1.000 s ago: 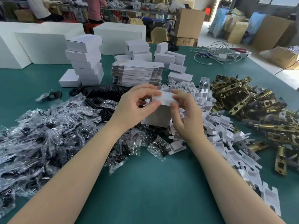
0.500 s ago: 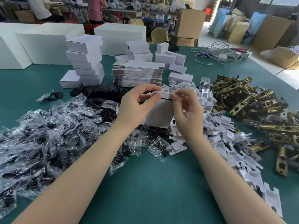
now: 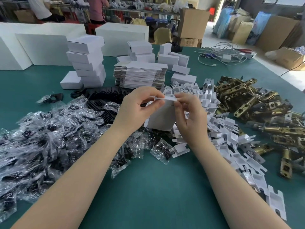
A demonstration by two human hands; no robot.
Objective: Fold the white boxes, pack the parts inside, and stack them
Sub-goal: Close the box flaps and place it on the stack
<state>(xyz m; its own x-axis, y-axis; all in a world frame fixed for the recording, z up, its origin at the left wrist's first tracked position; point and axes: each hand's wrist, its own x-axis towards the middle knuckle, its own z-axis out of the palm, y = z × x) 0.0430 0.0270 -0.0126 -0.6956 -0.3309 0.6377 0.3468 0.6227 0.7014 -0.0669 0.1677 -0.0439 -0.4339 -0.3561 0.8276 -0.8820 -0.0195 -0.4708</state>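
Your fingers [image 3: 158, 104] are pinching the top flap of the small white cardboard box [image 3: 162, 118]: your left hand [image 3: 137, 111] is gripping the flap's left end between thumb and curled fingers, and your right hand [image 3: 189, 116] is nipping the right end. The box is standing upright just above the green worktop [image 3: 156, 187], between the two hands, its lower edge among the loose parts.

Judging from this, the flap could be creasing or tearing if you are forcing it in off-line, since the card looks thin. The box could also be tipping into the pile of white folded card inserts [image 3: 222, 129], because only the top is being held. Whether parts are already inside, I cannot tell.

Counting outward: one box in hand; one stack of flat white box blanks [image 3: 140, 75]; one tower of about five folded white boxes [image 3: 86, 61], one more lying beside it, and roughly eight scattered behind. The clear plastic bags of black parts [image 3: 41, 138] and the brass latch bolts [image 3: 255, 103] are lying too many to count.
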